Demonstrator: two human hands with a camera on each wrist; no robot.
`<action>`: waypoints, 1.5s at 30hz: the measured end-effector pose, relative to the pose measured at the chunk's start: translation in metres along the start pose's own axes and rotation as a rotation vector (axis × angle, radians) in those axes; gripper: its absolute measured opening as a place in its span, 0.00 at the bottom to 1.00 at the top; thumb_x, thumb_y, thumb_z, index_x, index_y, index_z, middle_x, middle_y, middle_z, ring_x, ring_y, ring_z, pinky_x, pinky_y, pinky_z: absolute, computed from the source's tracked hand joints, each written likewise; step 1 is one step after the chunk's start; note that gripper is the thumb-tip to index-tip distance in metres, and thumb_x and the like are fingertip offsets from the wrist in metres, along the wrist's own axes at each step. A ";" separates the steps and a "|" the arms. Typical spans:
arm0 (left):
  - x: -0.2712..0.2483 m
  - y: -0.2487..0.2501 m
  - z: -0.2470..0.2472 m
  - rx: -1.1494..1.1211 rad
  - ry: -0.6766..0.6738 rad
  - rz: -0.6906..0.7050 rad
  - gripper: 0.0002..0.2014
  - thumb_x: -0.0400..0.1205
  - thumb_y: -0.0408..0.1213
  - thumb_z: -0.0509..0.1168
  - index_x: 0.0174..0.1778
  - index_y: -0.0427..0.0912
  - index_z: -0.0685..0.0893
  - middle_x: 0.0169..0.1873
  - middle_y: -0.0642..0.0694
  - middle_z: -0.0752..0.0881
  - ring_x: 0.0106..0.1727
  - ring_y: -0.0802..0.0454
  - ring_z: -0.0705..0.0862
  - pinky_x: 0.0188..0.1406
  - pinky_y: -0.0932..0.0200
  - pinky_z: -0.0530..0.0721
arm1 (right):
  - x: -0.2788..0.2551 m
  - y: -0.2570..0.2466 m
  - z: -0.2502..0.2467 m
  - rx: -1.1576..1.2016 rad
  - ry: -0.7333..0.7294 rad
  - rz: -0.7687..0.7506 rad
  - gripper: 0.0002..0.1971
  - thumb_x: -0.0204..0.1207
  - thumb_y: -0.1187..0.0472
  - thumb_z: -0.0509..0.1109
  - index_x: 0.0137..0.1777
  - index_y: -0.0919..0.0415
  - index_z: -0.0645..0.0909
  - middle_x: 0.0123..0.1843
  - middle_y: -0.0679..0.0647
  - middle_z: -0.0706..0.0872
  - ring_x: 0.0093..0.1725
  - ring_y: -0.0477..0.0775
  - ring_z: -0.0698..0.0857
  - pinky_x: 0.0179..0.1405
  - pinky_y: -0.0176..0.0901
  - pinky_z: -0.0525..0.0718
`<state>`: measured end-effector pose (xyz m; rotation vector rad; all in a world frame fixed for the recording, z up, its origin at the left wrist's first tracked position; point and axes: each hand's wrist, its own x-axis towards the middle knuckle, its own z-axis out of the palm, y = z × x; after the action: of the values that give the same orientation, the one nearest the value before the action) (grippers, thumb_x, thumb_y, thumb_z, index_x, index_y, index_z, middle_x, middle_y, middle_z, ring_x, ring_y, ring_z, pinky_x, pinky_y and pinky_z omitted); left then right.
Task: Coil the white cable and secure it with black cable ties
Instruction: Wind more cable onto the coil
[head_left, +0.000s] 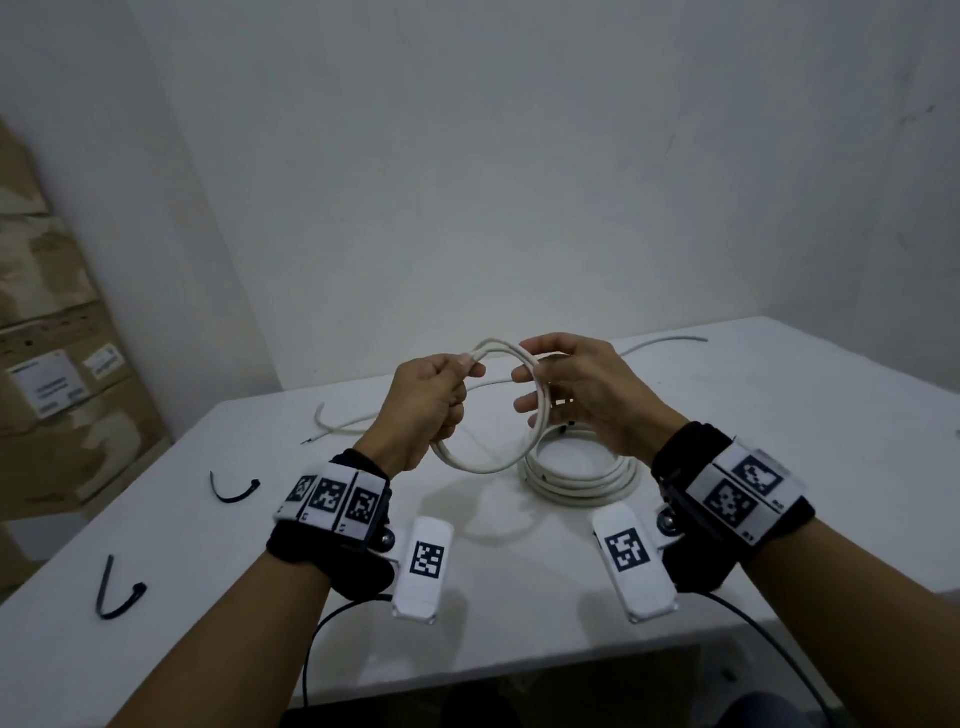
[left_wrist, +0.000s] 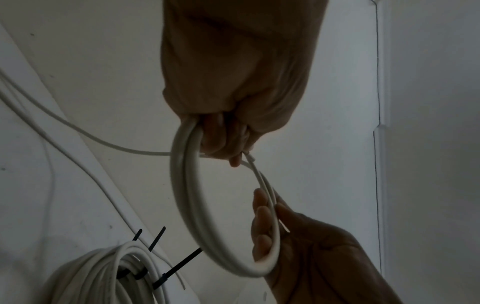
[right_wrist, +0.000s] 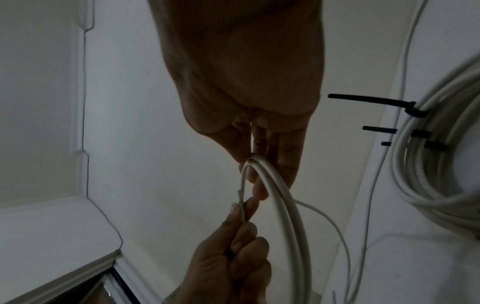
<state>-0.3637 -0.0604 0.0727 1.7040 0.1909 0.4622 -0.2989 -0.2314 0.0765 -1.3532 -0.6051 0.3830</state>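
Observation:
My left hand (head_left: 452, 389) grips a small loop of white cable (head_left: 485, 466) in the air above the table, and the cable's cut end sticks out by its thumb. My right hand (head_left: 543, 384) holds the loop's right side between thumb and fingers. The left wrist view shows the loop (left_wrist: 182, 185) running from the left fist (left_wrist: 233, 92) to the right hand's fingers (left_wrist: 259, 216). From the right wrist I see the loop (right_wrist: 285, 205) crossing the right fingers (right_wrist: 259, 164), with the left hand (right_wrist: 233, 257) pinching the end. Two loose black cable ties (head_left: 234, 488) (head_left: 117, 592) lie at left.
A second white coil (head_left: 582, 486), bound with black ties (left_wrist: 179, 267), lies on the white table (head_left: 779, 415) under my right hand. The cable's slack (head_left: 353, 428) trails over the table's far side. Cardboard boxes (head_left: 52, 364) stand at left. Walls are close behind.

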 end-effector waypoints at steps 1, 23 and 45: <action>0.001 0.000 0.002 0.006 0.007 0.014 0.12 0.87 0.40 0.59 0.49 0.35 0.83 0.19 0.53 0.66 0.18 0.58 0.62 0.17 0.67 0.58 | 0.000 0.000 0.000 -0.023 0.008 -0.023 0.12 0.78 0.73 0.61 0.58 0.63 0.80 0.44 0.59 0.87 0.33 0.56 0.88 0.30 0.45 0.86; 0.007 -0.005 0.034 0.645 0.348 0.676 0.13 0.88 0.38 0.56 0.46 0.36 0.82 0.25 0.52 0.75 0.27 0.54 0.72 0.27 0.67 0.69 | 0.013 0.009 -0.002 -0.294 0.197 -0.372 0.11 0.83 0.57 0.58 0.39 0.42 0.70 0.31 0.46 0.72 0.27 0.47 0.67 0.27 0.45 0.67; 0.029 0.018 0.036 0.085 0.244 0.213 0.12 0.88 0.41 0.57 0.42 0.46 0.83 0.22 0.52 0.68 0.22 0.55 0.64 0.22 0.61 0.65 | 0.027 0.011 -0.011 -0.284 0.109 -0.279 0.07 0.87 0.59 0.55 0.61 0.56 0.71 0.31 0.53 0.76 0.25 0.42 0.76 0.25 0.31 0.74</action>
<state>-0.3248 -0.0852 0.0916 1.7562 0.2089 0.8320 -0.2700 -0.2221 0.0697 -1.5229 -0.7661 -0.0048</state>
